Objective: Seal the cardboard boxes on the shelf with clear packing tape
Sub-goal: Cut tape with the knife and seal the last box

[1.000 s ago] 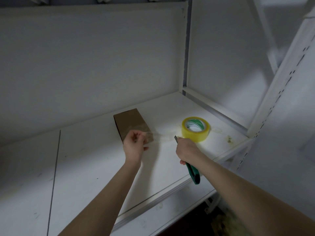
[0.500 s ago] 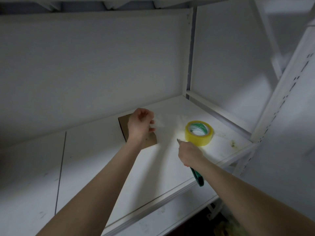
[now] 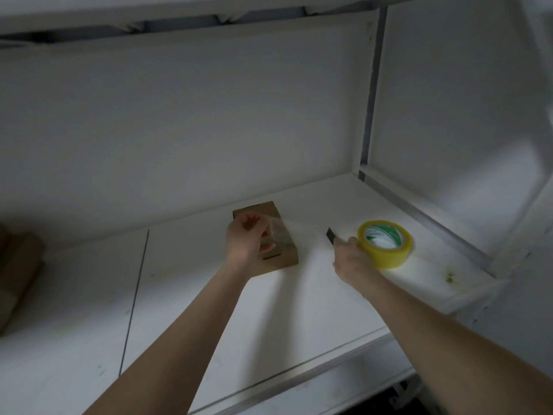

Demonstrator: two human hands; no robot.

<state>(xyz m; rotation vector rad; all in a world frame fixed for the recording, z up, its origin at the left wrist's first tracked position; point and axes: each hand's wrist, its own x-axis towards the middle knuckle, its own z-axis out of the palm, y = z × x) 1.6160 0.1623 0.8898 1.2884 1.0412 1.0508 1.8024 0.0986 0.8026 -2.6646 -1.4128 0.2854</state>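
A small brown cardboard box (image 3: 281, 259) lies flat on the white shelf (image 3: 299, 310). My left hand (image 3: 248, 241) hovers over the box and pinches a strip of clear tape (image 3: 281, 233), which stretches right toward the blade. My right hand (image 3: 351, 259) grips a utility knife (image 3: 330, 236); only its dark tip shows above the fingers. The yellowish roll of clear packing tape (image 3: 386, 242) with a green-and-white core lies flat just right of that hand.
More brown cardboard (image 3: 18, 274) sits at the far left edge of the shelf. A white upright post (image 3: 371, 94) and side rail (image 3: 425, 220) bound the shelf on the right. Another shelf board (image 3: 179, 13) runs overhead.
My left hand rose over the box with the tape strip and now holds it above the box's top. My right hand with the knife moved up beside the roll.
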